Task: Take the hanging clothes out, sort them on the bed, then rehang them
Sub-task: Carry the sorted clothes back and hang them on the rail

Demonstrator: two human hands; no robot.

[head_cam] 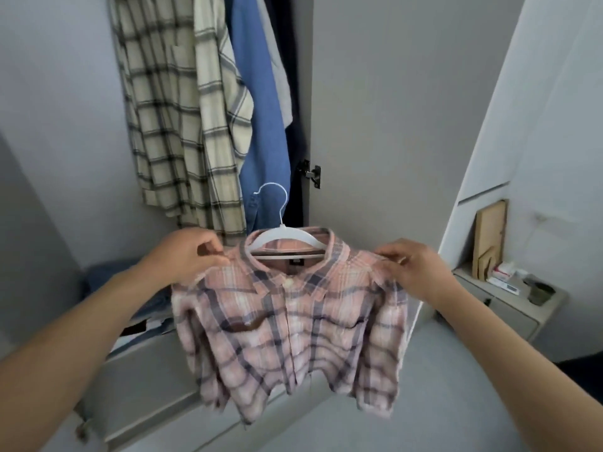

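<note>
Head view shows you holding a pink plaid shirt [290, 324] up in front of the open wardrobe, with your left hand [187, 256] pinching its left shoulder and your right hand [414, 272] pinching the other one. The shirt already sits on a white hanger [284, 236], so this looks like the rehanging step: garment dressed on the hanger, not yet back on the rail.

The shirt hangs in the air above the bed [440, 402], between your two hands, front facing you and collar uppermost. Its body drops downward from the collar, while the hanger bar runs side to side across the view. The hook [272, 197] stands upright above the collar, its open end curling toward your left.

Next you will likely need to free one hand to take the hanger at the neck, lift it and catch the hook on the rail, which is out of sight above. A cream check shirt [169, 109] and a blue shirt [261, 109] already hang there, so aim for the gap beside them.
</note>
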